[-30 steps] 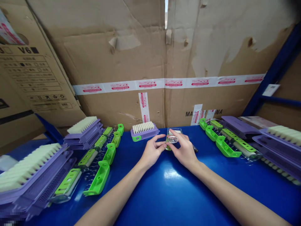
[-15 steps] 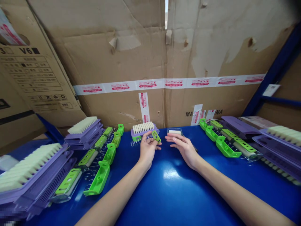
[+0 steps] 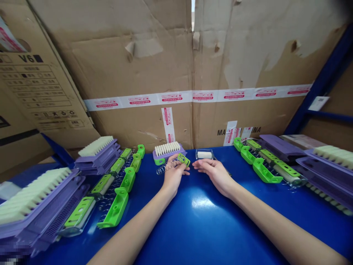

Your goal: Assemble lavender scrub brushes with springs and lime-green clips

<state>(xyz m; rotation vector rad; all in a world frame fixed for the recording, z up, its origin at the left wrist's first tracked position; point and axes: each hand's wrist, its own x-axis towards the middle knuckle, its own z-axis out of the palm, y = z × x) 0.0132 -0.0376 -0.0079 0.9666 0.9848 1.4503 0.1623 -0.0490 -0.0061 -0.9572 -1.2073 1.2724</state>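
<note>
Near the frame's centre the left hand (image 3: 173, 179) pinches a green plate (image 3: 183, 159) with a spring (image 3: 163, 168) across its fingers, best held lightly so neither slips, while the right hand (image 3: 215, 173), fingers loosely extended, shows nothing held.

Worn on the head, the camera faces forward and down over a blue table (image 3: 176, 235), looking along the wearer's forearms (image 3: 140, 224) to the left hand (image 3: 172, 179) and right hand (image 3: 216, 174), a cardboard wall (image 3: 138, 73) square ahead.
</note>
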